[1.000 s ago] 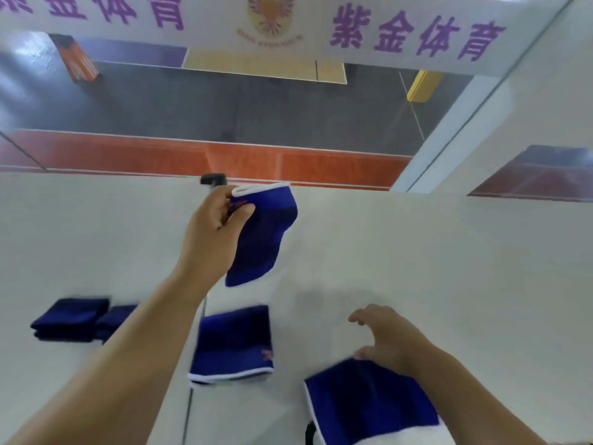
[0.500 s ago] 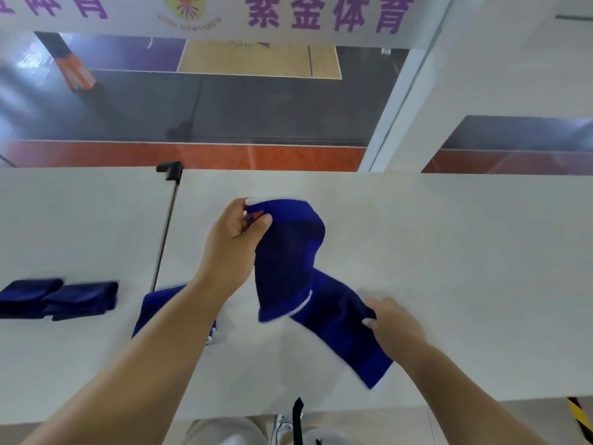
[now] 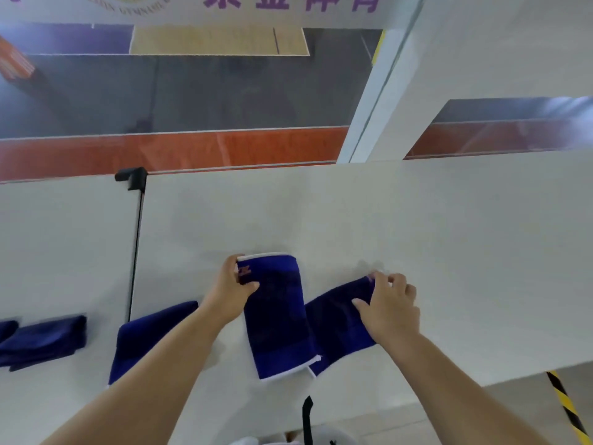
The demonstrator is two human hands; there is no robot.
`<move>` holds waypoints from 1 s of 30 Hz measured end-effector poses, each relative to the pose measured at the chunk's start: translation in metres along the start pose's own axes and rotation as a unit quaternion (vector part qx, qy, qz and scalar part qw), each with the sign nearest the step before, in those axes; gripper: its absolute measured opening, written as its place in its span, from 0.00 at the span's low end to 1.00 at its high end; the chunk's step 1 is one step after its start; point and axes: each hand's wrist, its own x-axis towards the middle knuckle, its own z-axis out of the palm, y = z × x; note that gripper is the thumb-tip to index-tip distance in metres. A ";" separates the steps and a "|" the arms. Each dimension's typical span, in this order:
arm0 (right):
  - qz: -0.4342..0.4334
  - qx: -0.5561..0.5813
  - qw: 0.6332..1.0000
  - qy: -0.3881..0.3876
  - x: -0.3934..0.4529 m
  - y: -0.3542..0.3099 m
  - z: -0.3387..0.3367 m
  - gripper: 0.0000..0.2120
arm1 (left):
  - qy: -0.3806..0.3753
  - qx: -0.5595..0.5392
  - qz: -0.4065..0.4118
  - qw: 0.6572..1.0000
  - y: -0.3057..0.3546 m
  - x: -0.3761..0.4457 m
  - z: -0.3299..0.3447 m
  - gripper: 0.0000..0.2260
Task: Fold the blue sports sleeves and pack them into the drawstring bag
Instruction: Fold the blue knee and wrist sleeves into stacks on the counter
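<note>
While both hands hold sleeves flat on the bench [image 3: 417,236], we judge the step in hand to be laying out for folding. The left hand [image 3: 229,292] keeps a closed grip on the top corner of the middle sleeve [image 3: 276,319], thumb over the orange logo, fingers behind the white hem. Taking this sleeve as our landmark, the right sleeve [image 3: 337,332] lies touching its right edge, tilted, partly tucked under it. The right hand [image 3: 390,308] rests on that sleeve's upper end; we cannot tell whether its fingers pinch the cloth or only press it. A third sleeve [image 3: 144,335] lies left of the landmark, and a folded pile [image 3: 45,340] further left. The bag is not identifiable. Next, we expect to fold the landmark sleeve hem to hem, which calls for separating the overlapped edges first.
</note>
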 end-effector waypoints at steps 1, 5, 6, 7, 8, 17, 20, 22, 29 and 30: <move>0.038 -0.006 0.999 -0.021 -0.004 -0.002 0.003 0.27 | -0.011 0.006 -0.003 1.000 -0.002 0.004 -0.001 0.18; 0.075 -0.044 0.994 -0.062 -0.014 -0.014 0.023 0.26 | -0.020 0.040 0.007 0.999 -0.004 0.017 -0.003 0.16; 0.069 -0.053 0.994 -0.068 -0.013 -0.018 0.028 0.27 | -0.018 0.049 0.013 0.999 -0.004 0.018 -0.003 0.15; 0.056 -0.060 0.994 -0.077 -0.011 -0.021 0.032 0.29 | -0.018 0.055 0.017 0.998 -0.004 0.020 -0.003 0.14; 0.030 -0.065 0.994 -0.087 -0.008 -0.022 0.034 0.31 | -0.016 0.061 0.020 0.998 -0.004 0.021 -0.003 0.13; 0.004 0.047 0.999 -0.009 0.005 -0.023 0.017 0.33 | -0.018 0.103 0.011 0.994 -0.005 0.024 -0.010 0.07; 0.081 0.122 0.989 -0.014 -0.002 -0.018 0.021 0.31 | -0.058 0.098 0.003 0.993 -0.008 0.021 -0.013 0.15; 0.115 0.158 0.980 -0.032 -0.003 -0.011 0.024 0.29 | -0.080 0.119 0.004 0.990 -0.009 0.019 -0.013 0.18; 0.077 0.135 0.988 -0.004 0.000 -0.004 0.014 0.11 | -0.039 0.137 -0.013 0.990 -0.011 0.017 -0.007 0.06; 0.056 0.136 0.989 0.016 0.001 -0.003 0.008 0.11 | -0.031 0.120 -0.015 0.992 -0.010 0.017 -0.005 0.05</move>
